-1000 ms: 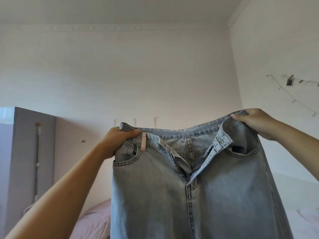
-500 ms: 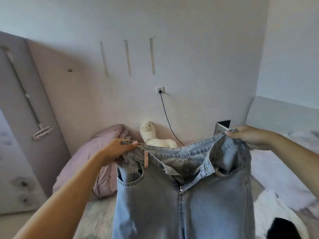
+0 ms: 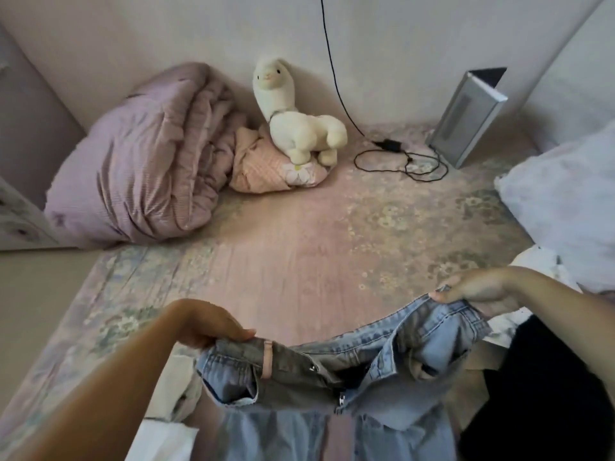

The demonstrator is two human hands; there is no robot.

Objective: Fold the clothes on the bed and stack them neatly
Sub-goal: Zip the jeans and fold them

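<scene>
Risk notes, positions taken from the white plush alpaca (image 3: 296, 118) against the far wall. Left of the alpaca: a rolled lilac quilt (image 3: 146, 154), with a small peach floral cushion (image 3: 269, 164) touching the toy's feet. Nearer the person than the alpaca, on the pink floral bedsheet (image 3: 316, 247), the light blue denim jeans (image 3: 332, 371) hang by the waistband, fly open, legs dropping out of view below.

Left hand (image 3: 206, 324) pinches the waistband's left corner, thumb on top. Right hand (image 3: 476, 289) pinches the right corner; hands well apart, denim sagging between them.

Right of the alpaca: a black charger cable (image 3: 399, 158) coiled on the sheet, then a grey box-shaped device (image 3: 466, 118) leaning at the wall, then a white pillow (image 3: 565, 201).

Possible faults, judged:
- Both grips are at the fingertips only; heavy denim could slip from one corner and fall skewed.
- The open fly lets the front panels gape, so a crease may set crooked.
- Loose white garments (image 3: 166, 424) and a black garment (image 3: 549, 394) lie just under the jeans; laying the jeans down here could trap them in the fold.
- A wide swing toward the wall could snag the cable.
</scene>
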